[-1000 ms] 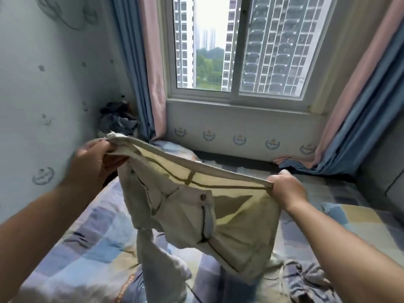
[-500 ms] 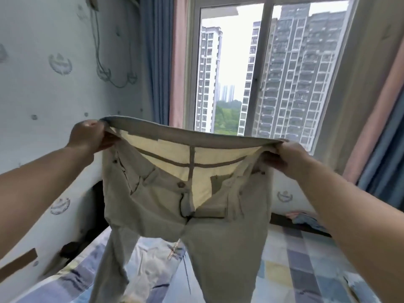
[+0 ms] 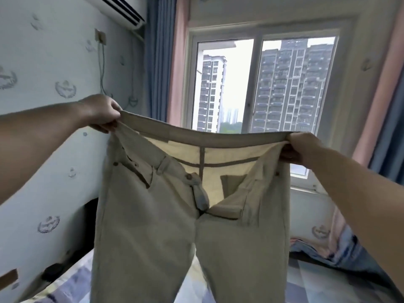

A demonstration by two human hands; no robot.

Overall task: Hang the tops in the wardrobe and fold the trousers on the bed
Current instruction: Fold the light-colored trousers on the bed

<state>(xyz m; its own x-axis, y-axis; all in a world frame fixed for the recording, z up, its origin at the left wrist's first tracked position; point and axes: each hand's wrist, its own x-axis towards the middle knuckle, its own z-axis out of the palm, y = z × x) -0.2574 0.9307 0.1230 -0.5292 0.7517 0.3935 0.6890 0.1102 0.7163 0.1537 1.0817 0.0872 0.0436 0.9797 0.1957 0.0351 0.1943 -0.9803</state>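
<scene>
A: Above the bed (image 3: 72,287), item one: beige trousers (image 3: 153,226), held up in the air, waistband stretched wide, fly unbuttoned, legs hanging; hems cut off by the frame's lower edge.

B: Hands?

A: Left hand (image 3: 99,112) grips the waistband's left end, fingers curled round it. Right hand (image 3: 300,147) pinches the right end.

B: Background?

A: Window (image 3: 262,84) behind, curtains (image 3: 161,57) either side. Bedcover mostly hidden behind the trousers; a dark object by the wall, lower left, too blurred to identify.
</scene>
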